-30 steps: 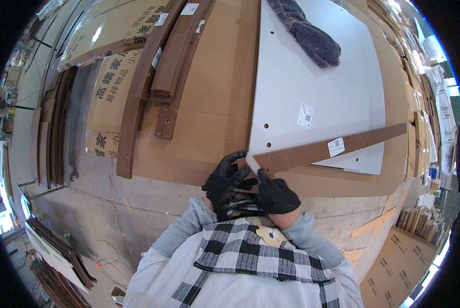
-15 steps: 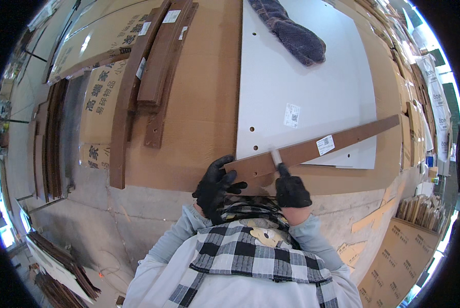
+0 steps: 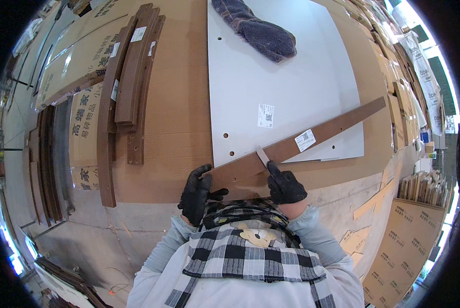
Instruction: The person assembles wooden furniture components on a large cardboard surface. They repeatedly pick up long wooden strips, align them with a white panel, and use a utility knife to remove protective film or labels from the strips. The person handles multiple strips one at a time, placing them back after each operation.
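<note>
A wide, rounded view of a workshop-like room. The grey concrete floor [image 3: 94, 241] is crossed by thin joint lines. On it at right lie torn cardboard scraps [image 3: 354, 239], near a large printed cardboard panel [image 3: 407, 246] and a bundle of thin upright strips [image 3: 420, 189]. Cardboard stacks [image 3: 399, 123] line the right side. Bright white light [image 3: 13, 254] glares at both outer edges, blurring the distance.

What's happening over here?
A person's black-gloved right hand holds a thin, flat, pale tool at a long, narrow brown board. The black-gloved left hand is at the board's left end. The board slants across a large white panel, where dark, fuzzy fabric lies.
</note>
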Demonstrator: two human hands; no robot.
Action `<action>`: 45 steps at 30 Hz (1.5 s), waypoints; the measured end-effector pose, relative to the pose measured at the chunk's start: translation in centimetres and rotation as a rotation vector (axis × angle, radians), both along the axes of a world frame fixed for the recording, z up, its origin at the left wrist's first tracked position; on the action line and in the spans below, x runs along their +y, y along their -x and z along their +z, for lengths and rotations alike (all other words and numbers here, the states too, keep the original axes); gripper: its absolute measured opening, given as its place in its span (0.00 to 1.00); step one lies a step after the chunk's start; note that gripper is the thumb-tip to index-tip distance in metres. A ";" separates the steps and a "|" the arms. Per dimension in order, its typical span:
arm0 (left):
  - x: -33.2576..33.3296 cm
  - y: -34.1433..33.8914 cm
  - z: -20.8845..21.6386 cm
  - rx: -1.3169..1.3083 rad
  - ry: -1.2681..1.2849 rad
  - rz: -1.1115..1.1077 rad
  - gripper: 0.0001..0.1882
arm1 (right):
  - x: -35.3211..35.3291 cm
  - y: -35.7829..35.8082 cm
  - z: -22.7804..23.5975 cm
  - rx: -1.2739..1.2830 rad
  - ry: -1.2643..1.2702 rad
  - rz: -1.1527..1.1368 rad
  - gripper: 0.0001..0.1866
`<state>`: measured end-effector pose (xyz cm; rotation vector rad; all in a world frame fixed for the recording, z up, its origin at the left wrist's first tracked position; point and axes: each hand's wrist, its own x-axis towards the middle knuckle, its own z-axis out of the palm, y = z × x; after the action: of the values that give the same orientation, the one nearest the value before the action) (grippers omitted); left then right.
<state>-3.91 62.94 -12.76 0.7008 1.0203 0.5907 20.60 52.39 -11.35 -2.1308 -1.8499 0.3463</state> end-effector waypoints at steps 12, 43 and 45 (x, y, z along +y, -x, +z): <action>0.5 1.8 -1.2 0.076 -0.344 -0.126 0.22 | 0.9 7.7 0.4 0.315 0.116 0.478 0.33; 1.9 3.8 0.4 0.451 -0.292 0.031 0.20 | -0.1 -7.3 0.1 0.103 -0.245 -0.164 0.20; 1.9 3.5 0.2 0.535 -0.322 0.027 0.19 | 0.1 -9.6 0.0 -0.128 -0.239 -0.135 0.19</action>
<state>-7.46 64.88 -12.54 1.1700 1.4470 0.6119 30.24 52.46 -11.37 -2.1376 -1.7036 -0.0413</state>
